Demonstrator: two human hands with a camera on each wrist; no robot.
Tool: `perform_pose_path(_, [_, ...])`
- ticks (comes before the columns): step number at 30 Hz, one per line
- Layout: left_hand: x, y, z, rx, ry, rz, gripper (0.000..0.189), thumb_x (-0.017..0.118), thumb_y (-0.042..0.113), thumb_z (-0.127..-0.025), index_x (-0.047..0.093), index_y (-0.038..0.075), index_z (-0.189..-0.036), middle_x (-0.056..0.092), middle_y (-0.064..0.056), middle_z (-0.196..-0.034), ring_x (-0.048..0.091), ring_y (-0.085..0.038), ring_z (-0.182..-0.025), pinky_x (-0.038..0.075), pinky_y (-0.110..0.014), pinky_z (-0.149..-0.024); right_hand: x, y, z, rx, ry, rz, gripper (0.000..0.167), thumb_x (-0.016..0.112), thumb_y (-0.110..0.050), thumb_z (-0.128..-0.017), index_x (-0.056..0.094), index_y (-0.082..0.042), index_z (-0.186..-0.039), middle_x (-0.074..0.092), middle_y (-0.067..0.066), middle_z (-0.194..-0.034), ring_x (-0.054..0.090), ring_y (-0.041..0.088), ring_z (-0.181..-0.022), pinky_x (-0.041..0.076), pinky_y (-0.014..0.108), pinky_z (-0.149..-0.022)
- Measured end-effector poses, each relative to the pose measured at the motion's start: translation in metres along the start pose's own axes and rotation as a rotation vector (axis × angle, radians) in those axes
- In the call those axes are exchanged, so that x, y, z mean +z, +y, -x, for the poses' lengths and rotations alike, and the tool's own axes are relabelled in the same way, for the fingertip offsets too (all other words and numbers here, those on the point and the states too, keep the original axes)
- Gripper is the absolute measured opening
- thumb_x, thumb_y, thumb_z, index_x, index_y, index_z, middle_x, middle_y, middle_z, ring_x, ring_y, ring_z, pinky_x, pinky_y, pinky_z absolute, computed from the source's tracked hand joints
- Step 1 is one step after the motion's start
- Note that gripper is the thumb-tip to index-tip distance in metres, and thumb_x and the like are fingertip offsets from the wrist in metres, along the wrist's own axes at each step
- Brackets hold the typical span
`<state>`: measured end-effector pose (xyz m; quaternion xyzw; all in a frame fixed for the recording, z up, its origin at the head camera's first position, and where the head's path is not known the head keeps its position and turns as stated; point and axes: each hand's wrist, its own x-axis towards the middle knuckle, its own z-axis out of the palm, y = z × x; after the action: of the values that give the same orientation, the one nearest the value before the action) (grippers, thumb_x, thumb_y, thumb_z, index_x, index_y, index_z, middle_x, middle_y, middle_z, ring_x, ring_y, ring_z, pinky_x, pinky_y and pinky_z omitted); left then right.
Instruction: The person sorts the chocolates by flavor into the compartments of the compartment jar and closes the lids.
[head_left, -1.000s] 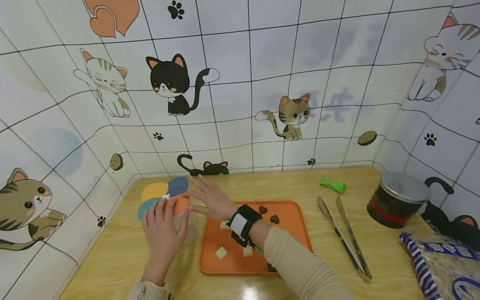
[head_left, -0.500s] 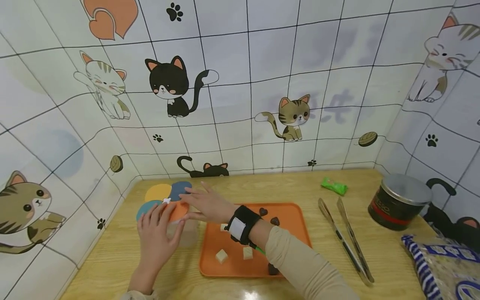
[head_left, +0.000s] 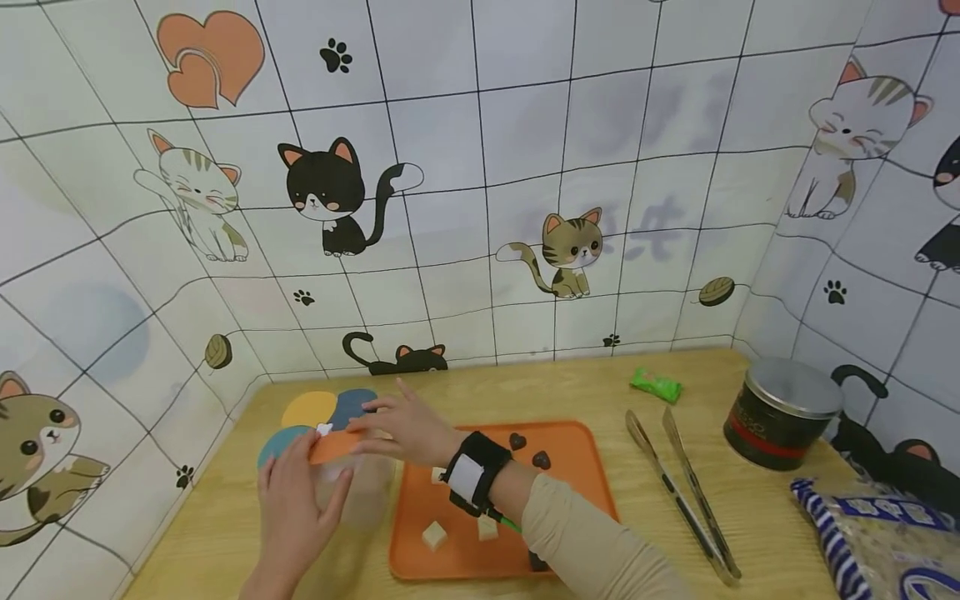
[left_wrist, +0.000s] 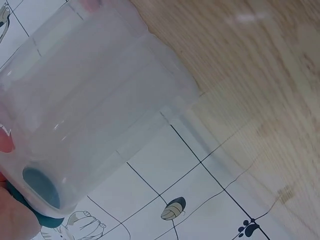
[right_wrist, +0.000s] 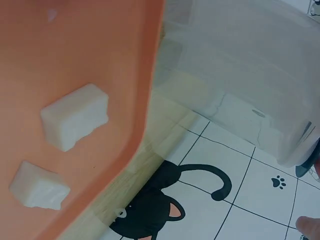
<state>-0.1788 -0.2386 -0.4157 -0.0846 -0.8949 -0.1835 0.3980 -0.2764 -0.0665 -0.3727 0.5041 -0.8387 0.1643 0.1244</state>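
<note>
A translucent plastic storage container stands left of the tray, under a round lid of yellow, blue, teal and orange flaps. My left hand holds the lid's near left side, its thumb spread toward the container's front. Fingers and thumb of my right hand pinch the right edge of the orange flap, which is tilted up. In the left wrist view, the container's cloudy wall fills the upper left and a fingertip is by the teal edge. The right wrist view shows its side wall.
An orange tray bears several white cubes and dark heart-shaped pieces. Right of it lie metal tongs, a green wrapper, a black tin and a striped bag. Cat-patterned walls edge the table.
The orange flap, flat before, now stands tilted up at its near edge. My left hand has shifted slightly left and down. The head view has tilted up a little.
</note>
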Motion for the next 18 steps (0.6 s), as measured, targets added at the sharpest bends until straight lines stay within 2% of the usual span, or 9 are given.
perform_pose_path(4, [0.0, -0.003, 0.004, -0.025, 0.011, 0.003, 0.069, 0.059, 0.04, -0.079, 0.037, -0.002, -0.129, 0.048, -0.016, -0.122, 0.042, -0.034, -0.111, 0.019, -0.055, -0.094, 0.002, -0.002, -0.003, 0.014, 0.017, -0.093, 0.037, 0.04, -0.046, -0.089, 0.056, -0.03, -0.118, 0.061, -0.016, -0.113, 0.043, 0.006, -0.123, 0.012, 0.052, -0.108])
perform_pose_path(6, [0.001, -0.003, 0.005, -0.005, 0.031, -0.001, 0.071, 0.053, 0.047, -0.082, 0.035, -0.001, -0.132, 0.048, -0.017, -0.123, 0.042, -0.035, -0.11, 0.018, -0.055, -0.094, 0.002, -0.001, -0.004, 0.02, 0.027, -0.138, 0.036, 0.041, -0.043, -0.09, 0.057, -0.029, -0.118, 0.062, -0.015, -0.112, 0.043, 0.007, -0.122, 0.012, 0.054, -0.107])
perform_pose_path(11, [0.006, -0.004, 0.004, 0.077, 0.138, 0.0, 0.072, 0.037, 0.056, -0.087, 0.039, -0.002, -0.13, 0.049, -0.021, -0.117, 0.042, -0.037, -0.105, 0.019, -0.055, -0.089, 0.007, 0.002, -0.003, 0.042, 0.068, -0.262, 0.033, 0.041, -0.037, -0.092, 0.056, -0.027, -0.12, 0.062, -0.012, -0.113, 0.043, 0.008, -0.122, 0.014, 0.053, -0.107])
perform_pose_path(15, [0.011, -0.005, 0.003, 0.129, 0.21, 0.03, 0.07, 0.041, 0.053, -0.086, 0.041, -0.006, -0.124, 0.051, -0.021, -0.112, 0.043, -0.035, -0.1, 0.023, -0.05, -0.085, 0.012, 0.003, -0.005, 0.06, 0.131, -0.349, 0.031, 0.044, -0.033, -0.092, 0.059, -0.024, -0.117, 0.063, -0.008, -0.113, 0.046, 0.011, -0.116, 0.027, 0.039, -0.104])
perform_pose_path(18, [0.011, -0.007, 0.003, 0.166, 0.246, 0.033, 0.066, 0.043, 0.051, -0.086, 0.041, -0.005, -0.121, 0.052, -0.021, -0.109, 0.044, -0.034, -0.097, 0.025, -0.045, -0.082, 0.015, 0.002, -0.01, 0.09, 0.166, -0.416, 0.029, 0.045, -0.031, -0.091, 0.064, -0.021, -0.111, 0.065, -0.007, -0.109, 0.048, 0.012, -0.11, 0.034, 0.027, -0.095])
